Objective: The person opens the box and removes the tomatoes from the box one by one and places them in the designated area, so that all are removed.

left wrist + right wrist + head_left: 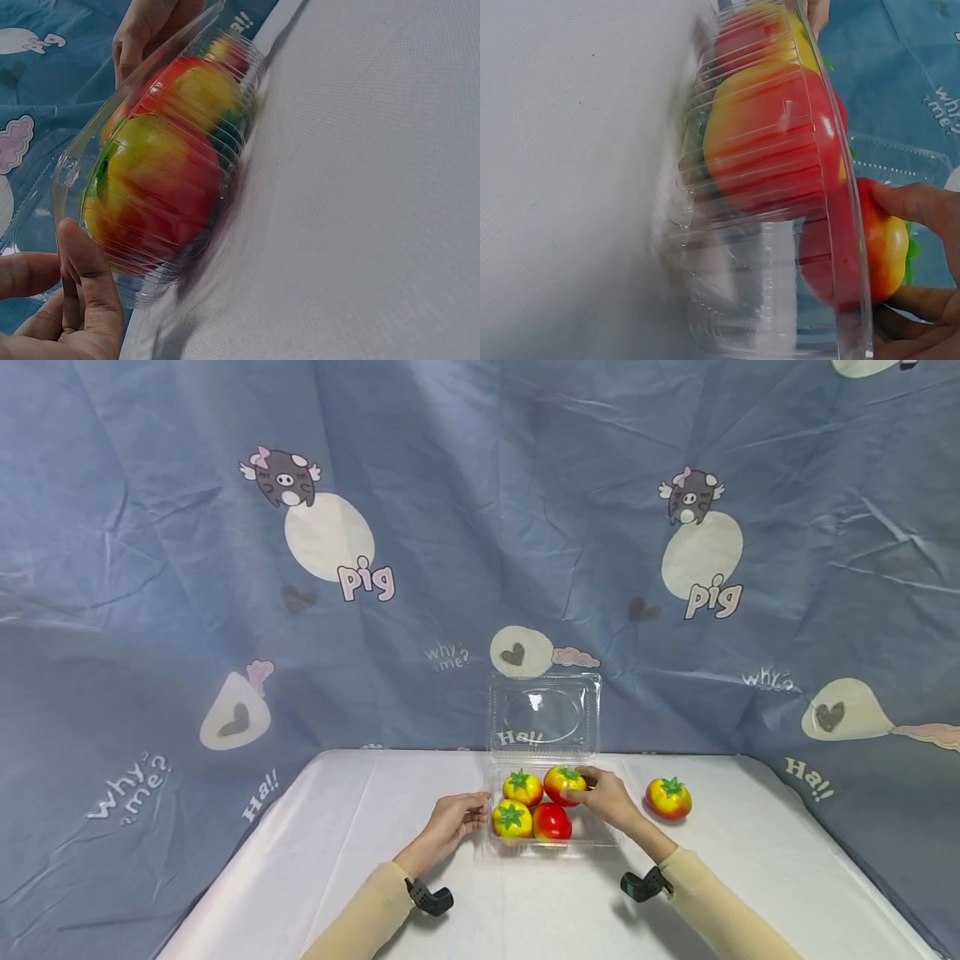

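A clear plastic clamshell box (pixel 592 840) lies on the white table with its lid (pixel 543 714) raised behind it. My right hand (pixel 609 797) grips a red-and-yellow toy tomato (pixel 561 783) by its sides, at the back right of the box. In the right wrist view this tomato (pixel 889 251) is partly above the rim, its green leaves facing away. Two yellowish tomatoes with green tops fill the left side, one behind the other (pixel 512 819). A red tomato (pixel 552 821) sits front right, leaves hidden. My left hand (pixel 453 818) pinches the box's left rim (pixel 64 202).
Another red-and-yellow toy tomato (pixel 668 798) rests on the table (pixel 757 860) to the right of the box, beyond my right forearm. A blue printed cloth (pixel 450 527) hangs behind the table and at both sides. Each wrist wears a dark camera mount (pixel 429 898).
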Demonstrator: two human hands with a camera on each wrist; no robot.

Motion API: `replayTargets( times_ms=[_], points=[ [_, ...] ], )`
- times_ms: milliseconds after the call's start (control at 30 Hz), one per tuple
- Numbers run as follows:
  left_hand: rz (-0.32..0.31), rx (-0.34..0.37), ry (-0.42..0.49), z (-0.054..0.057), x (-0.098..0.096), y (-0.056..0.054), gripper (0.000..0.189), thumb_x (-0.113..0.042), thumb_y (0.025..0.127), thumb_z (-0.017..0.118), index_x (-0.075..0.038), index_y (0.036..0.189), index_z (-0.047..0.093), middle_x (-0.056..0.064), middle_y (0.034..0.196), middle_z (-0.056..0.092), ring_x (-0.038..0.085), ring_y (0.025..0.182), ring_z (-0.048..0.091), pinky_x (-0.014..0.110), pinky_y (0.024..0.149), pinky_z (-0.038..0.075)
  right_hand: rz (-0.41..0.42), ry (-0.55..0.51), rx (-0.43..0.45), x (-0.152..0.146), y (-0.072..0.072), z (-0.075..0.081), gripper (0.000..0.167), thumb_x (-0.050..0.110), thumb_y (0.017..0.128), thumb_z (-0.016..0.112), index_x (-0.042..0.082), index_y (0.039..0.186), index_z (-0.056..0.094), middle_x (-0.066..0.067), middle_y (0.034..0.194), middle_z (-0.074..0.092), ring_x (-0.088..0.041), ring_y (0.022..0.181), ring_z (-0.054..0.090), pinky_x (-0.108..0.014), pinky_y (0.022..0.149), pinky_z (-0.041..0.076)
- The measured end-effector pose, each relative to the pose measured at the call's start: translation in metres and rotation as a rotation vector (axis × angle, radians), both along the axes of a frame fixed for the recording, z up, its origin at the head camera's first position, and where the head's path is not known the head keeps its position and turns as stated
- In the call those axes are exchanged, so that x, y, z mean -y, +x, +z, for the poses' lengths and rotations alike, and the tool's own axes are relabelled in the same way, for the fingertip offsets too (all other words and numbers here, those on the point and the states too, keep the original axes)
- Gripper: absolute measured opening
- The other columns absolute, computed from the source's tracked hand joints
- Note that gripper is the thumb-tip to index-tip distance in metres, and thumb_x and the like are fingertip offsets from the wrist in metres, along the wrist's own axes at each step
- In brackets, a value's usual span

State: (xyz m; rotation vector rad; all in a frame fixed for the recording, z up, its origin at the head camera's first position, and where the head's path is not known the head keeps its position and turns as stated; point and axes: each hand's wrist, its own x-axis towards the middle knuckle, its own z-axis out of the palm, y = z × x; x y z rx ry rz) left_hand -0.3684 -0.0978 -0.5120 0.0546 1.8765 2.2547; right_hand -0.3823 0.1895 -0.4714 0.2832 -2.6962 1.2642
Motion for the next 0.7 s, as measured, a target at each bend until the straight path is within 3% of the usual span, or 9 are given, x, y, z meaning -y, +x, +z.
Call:
replayTargets(
  times_ms=[333, 700],
  points=[
    [-0.005, -0.005, 0.011, 0.0002, -0.0005, 0.0002, 0.039, -0.008, 0.095, 0.053, 0.015, 0.127, 0.052, 0.005, 0.086, 0.062, 0.011, 0.074, 0.058, 0.021, 0.068, 0.053, 0.032, 0.005, 0.051, -0.0042, -0.0005, 0.0051, 0.062, 0.019, 0.076, 0.078, -0.006, 0.128, 0.057, -0.027, 0.120, 0.063, -0.037, 0.108, 0.063, -0.043, 0.087, 0.055],
    [-0.006, 0.000, 0.009, 0.0023, 0.0003, 0.0022, 0.042, -0.010, 0.095, 0.054, 0.014, 0.130, 0.051, 0.006, 0.089, 0.063, 0.010, 0.074, 0.058, 0.021, 0.068, 0.053, 0.065, 0.013, 0.028, -0.0072, 0.0007, 0.0062, 0.062, 0.021, 0.077, 0.078, -0.007, 0.129, 0.055, -0.028, 0.124, 0.060, -0.040, 0.113, 0.060, -0.044, 0.090, 0.055]
  ],
)
